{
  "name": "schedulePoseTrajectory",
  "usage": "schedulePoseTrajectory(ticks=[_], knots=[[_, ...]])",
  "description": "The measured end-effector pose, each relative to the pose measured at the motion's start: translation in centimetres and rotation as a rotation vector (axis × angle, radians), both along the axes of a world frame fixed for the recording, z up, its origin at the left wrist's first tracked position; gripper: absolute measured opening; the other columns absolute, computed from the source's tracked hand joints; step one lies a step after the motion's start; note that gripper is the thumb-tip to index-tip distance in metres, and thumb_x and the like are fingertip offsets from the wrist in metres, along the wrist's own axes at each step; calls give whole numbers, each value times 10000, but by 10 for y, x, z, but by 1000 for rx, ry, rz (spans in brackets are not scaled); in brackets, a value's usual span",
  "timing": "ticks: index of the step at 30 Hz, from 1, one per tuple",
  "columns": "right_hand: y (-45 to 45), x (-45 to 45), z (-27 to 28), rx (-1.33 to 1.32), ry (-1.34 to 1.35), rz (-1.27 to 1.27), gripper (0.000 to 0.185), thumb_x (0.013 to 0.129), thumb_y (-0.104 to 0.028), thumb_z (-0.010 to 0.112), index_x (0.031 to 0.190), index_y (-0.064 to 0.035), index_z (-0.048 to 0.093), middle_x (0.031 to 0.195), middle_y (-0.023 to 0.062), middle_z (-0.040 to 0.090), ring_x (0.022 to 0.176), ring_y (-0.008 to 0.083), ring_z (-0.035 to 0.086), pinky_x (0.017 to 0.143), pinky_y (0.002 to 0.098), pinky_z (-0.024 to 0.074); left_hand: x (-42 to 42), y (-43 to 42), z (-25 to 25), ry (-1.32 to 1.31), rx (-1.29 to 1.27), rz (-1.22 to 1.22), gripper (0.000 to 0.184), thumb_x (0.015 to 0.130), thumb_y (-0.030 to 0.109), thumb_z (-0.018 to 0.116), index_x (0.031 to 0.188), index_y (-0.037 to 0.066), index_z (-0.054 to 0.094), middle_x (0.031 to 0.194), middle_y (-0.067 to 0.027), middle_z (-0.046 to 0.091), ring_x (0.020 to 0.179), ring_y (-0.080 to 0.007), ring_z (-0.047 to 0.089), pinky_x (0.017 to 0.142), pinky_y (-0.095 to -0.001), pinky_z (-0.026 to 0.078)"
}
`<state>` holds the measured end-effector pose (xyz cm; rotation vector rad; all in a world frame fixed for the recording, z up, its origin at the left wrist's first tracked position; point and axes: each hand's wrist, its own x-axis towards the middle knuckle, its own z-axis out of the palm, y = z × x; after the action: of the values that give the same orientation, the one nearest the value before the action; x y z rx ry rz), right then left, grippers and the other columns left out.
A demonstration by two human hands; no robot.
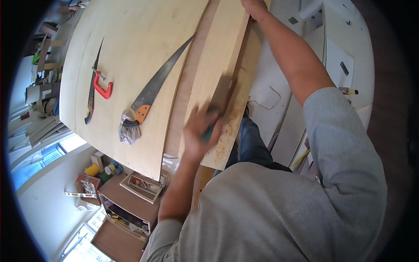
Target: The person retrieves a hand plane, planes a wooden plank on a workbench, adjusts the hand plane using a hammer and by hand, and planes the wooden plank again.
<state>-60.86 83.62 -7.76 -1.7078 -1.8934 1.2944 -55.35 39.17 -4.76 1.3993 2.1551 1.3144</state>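
My left hand [201,131] is closed round a motion-blurred tool with a long, brown, flat body [223,89] and a teal part showing between the fingers; its exact kind cannot be made out. This tool lies along the side edge of a long, pale wooden board [214,56]. Sawdust [224,137] is scattered over the lower wooden piece beside it. At the top edge of the view, my right hand [255,8] grips the far part of the board, its fingers partly hidden. A handsaw [161,76] with an orange and black handle rests on the plywood sheet to the left.
On the large plywood sheet [135,39] lie a red C-clamp [103,87], a second saw [91,94] and a crumpled plastic bag [128,131]. A brown cabinet [126,196] with a wooden tray [144,185] stands lower left. White panels [340,65] are at right.
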Motion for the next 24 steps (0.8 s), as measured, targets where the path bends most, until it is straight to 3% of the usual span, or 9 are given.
schedulePoseTrajectory(ticks=[3, 9, 11, 12, 14, 18, 20, 21, 24], knots=[[30, -9, -54, 199, -1, 46, 390, 846, -231, 562, 1090, 39, 701, 1116, 287, 701, 1038, 415, 699, 868, 477, 573, 36, -99, 17, 1, -131, -29, 172, 801, 64, 754, 946, -26, 725, 1183, -351, 660, 1163, -466, 651, 1088, -593, 415], [17, -10, -33, 174, -81, 19, 385, 865, -228, 546, 1103, 26, 710, 1169, 281, 690, 1133, 401, 667, 947, 452, 543, -11, 31, -8, 61, -69, -53, 146, 846, 105, 727, 972, 35, 747, 1097, -202, 736, 1178, -410, 657, 1116, -609, 378], [14, 1, -35, 129, -6, 106, 389, 822, -283, 567, 1026, 14, 714, 995, 222, 713, 882, 366, 693, 767, 459, 569, -37, 128, -17, 50, 68, 3, 235, 816, 145, 775, 1011, 14, 754, 1121, -218, 731, 1069, -389, 695, 1074, -460, 456], [20, 4, -36, 118, 37, 153, 394, 801, -310, 577, 987, 8, 716, 908, 192, 724, 757, 349, 706, 677, 463, 582, -42, 144, -17, 24, 88, 2, 229, 815, 157, 775, 997, 20, 755, 1118, -223, 727, 1098, -389, 685, 1089, -501, 430], [28, 7, -40, 60, 43, 185, 438, 843, -406, 631, 1049, -37, 746, 1091, 185, 738, 1005, 317, 705, 873, 414, 542, -47, 168, -21, -20, 114, -35, 218, 811, 181, 774, 970, 33, 757, 1114, -234, 721, 1155, -389, 665, 1117, -583, 378], [-33, 56, 10, -423, 529, 33, 795, 918, -642, 590, 1410, -23, 518, 1403, 153, 577, 1248, 295, 562, 1017, 418, 463, -48, 169, -23, -65, 115, -16, 218, 796, 166, 781, 963, 28, 758, 1158, -270, 702, 1154, -406, 666, 1133, -583, 352], [-52, 87, -40, -298, 676, 155, 1008, 836, -751, 634, 1526, -54, 400, 1544, 135, 430, 1362, 303, 439, 1073, 476, 406, -49, 169, -26, -31, 138, -20, 213, 780, 138, 786, 960, 26, 761, 1177, -282, 692, 1043, -397, 700, 1030, -497, 477], [-106, 115, -16, -174, 406, 66, 1104, 825, -737, 661, 1567, -11, 286, 1590, 171, 355, 1432, 292, 381, 1140, 409, 373, -47, 169, -25, -39, 156, -16, 213, 777, 133, 787, 958, 24, 761, 1179, -287, 690, 1007, -391, 705, 988, -470, 510], [-252, 171, -14, -288, 532, 225, 1285, 715, -630, 813, 1570, 56, 144, 1597, 276, 241, 1489, 362, 258, 1195, 439, 285, -49, 172, -25, -5, 216, -20, 218, 771, 118, 782, 959, 8, 761, 1189, -294, 684, 909, -360, 709, 847, -390, 576]])
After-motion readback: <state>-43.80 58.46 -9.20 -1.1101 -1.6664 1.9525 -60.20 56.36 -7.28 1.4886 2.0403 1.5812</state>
